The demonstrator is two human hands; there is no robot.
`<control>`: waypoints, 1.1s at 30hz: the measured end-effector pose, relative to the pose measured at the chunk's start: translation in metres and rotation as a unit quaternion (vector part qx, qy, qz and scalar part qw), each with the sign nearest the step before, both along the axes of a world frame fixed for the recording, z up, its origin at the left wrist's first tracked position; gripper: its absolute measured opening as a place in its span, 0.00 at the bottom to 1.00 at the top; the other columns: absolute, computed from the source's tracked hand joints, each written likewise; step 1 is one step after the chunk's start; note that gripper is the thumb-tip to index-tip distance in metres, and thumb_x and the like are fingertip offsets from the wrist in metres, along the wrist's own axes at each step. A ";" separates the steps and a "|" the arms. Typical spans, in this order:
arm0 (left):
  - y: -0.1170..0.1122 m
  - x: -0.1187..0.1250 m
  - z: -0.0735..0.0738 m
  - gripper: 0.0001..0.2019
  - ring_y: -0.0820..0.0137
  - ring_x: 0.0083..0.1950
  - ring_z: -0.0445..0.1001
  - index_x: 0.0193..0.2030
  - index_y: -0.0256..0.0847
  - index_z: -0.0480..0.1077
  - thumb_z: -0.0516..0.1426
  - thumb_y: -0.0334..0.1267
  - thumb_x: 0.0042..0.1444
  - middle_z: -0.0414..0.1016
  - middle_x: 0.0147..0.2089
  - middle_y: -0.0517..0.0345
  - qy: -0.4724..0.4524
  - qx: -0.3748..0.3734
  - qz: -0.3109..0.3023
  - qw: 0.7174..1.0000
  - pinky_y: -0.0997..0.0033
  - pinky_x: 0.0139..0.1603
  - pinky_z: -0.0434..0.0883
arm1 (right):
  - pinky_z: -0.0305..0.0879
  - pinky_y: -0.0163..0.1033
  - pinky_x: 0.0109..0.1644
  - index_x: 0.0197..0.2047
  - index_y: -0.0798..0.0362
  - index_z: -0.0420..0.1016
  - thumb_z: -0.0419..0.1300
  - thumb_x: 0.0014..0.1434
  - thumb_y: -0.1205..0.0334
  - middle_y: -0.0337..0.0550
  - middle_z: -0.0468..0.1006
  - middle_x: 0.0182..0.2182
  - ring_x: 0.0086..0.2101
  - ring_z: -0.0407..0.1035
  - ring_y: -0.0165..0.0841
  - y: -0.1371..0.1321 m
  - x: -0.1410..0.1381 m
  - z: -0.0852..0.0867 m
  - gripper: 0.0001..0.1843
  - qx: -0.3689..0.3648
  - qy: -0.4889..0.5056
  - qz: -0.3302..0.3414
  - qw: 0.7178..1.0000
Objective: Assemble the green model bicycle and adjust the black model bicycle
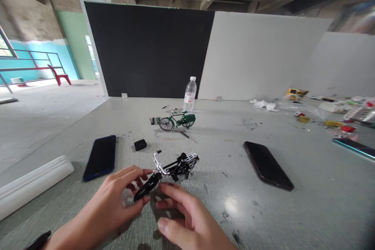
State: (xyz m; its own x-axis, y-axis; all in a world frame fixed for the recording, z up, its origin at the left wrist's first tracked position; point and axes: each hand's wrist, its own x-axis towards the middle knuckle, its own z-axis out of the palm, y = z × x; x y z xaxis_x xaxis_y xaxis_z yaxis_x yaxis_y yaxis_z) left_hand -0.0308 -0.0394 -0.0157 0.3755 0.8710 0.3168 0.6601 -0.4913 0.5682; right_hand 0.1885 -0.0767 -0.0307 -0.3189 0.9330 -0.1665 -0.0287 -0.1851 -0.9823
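A black model bicycle [179,167] with silver handlebars and a silver rear rack stands on the grey table, its front wheel turned toward me. My left hand [109,197] has the front wheel between its thumb and fingers. Close to the right of that wheel is my right hand [191,216], fingers apart and holding nothing; its index fingertip is at the wheel, though I cannot tell whether it touches. Farther back stands a green model bicycle [190,118] with a green box over its rear wheel. A small screwdriver [188,137] lies in front of it.
A dark phone [100,157] and a small black block [140,145] lie left, another phone [267,165] right. A clear bottle [190,95] stands near the black panel [152,50]. A white tube-like object [35,185] lies at left. Assorted clutter covers the far right.
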 end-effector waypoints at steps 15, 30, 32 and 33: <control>-0.002 0.005 0.000 0.08 0.70 0.34 0.75 0.44 0.42 0.75 0.57 0.34 0.60 0.77 0.39 0.56 -0.006 0.032 -0.001 0.999 0.71 0.36 0.75 | 0.73 0.46 0.50 0.61 0.51 0.72 0.68 0.49 0.56 0.53 0.76 0.51 0.52 0.71 0.49 0.001 -0.001 0.003 0.35 0.006 0.007 0.000 1.000; -0.003 0.006 -0.001 0.09 0.66 0.42 0.79 0.45 0.43 0.76 0.56 0.34 0.61 0.79 0.45 0.53 0.007 0.038 0.005 0.999 0.67 0.43 0.77 | 0.73 0.45 0.49 0.63 0.50 0.70 0.66 0.50 0.57 0.53 0.73 0.54 0.54 0.69 0.48 0.000 -0.001 0.008 0.36 0.018 0.002 0.016 1.000; -0.003 0.005 -0.002 0.10 0.65 0.43 0.79 0.46 0.43 0.76 0.56 0.35 0.60 0.80 0.47 0.53 0.005 0.044 0.013 0.999 0.67 0.44 0.77 | 0.73 0.45 0.48 0.62 0.49 0.71 0.66 0.50 0.58 0.53 0.74 0.54 0.54 0.69 0.48 0.001 -0.001 0.008 0.35 0.025 0.004 0.016 1.000; -0.003 0.005 -0.003 0.10 0.65 0.43 0.79 0.47 0.43 0.76 0.57 0.35 0.60 0.80 0.48 0.53 0.004 0.044 0.016 0.999 0.67 0.44 0.77 | 0.73 0.45 0.48 0.62 0.49 0.71 0.66 0.50 0.58 0.53 0.74 0.54 0.54 0.69 0.49 0.001 -0.001 0.009 0.35 0.028 0.005 0.022 0.999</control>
State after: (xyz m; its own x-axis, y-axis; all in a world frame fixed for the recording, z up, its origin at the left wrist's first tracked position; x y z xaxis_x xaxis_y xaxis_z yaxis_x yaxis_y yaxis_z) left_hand -0.0257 -0.0425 -0.0186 0.3505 0.8515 0.3900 0.6811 -0.5175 0.5179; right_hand 0.1874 -0.0756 -0.0219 -0.3610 0.9260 -0.1104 -0.0307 -0.1302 -0.9910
